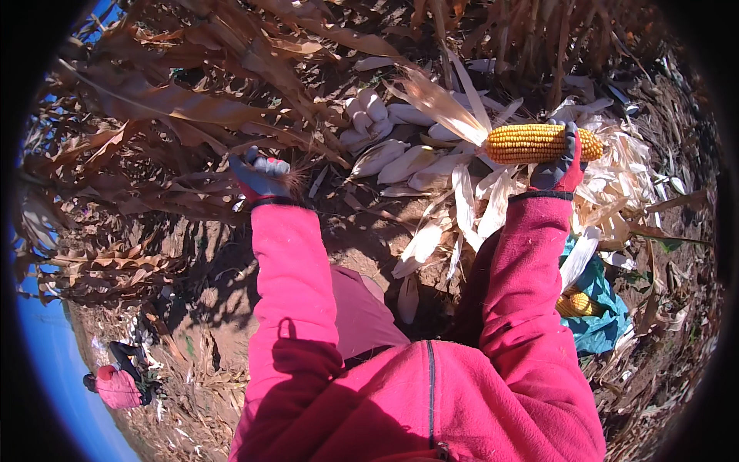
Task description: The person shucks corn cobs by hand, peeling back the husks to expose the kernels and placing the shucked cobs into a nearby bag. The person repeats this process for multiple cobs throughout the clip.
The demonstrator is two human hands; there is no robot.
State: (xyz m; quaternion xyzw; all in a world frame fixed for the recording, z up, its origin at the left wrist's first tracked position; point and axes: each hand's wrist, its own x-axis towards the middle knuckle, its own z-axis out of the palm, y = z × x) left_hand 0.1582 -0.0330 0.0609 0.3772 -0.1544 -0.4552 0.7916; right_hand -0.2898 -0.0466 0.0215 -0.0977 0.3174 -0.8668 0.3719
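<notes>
My right hand (555, 167), in a grey and red glove, grips a yellow ear of corn (522, 144) near its right end. The ear's rows of kernels are bare. Pale strips of husk (444, 110) still hang from its left end, spreading up and leftward. My left hand (262, 173), gloved the same way, is at the left with its fingers curled. A tuft of brown corn silk (297, 180) sticks out of it by the heel of the palm. Beneath the ear, unhusked ears (404, 164) lie in a pile on the soil.
Loose husks (612, 167) are heaped right of my right hand. A teal sack (600, 312) with husked ears (579, 305) in it sits beside my right arm. Dry corn stalks (173, 110) lean in from the left and top. Another person (118, 384) sits far off at lower left.
</notes>
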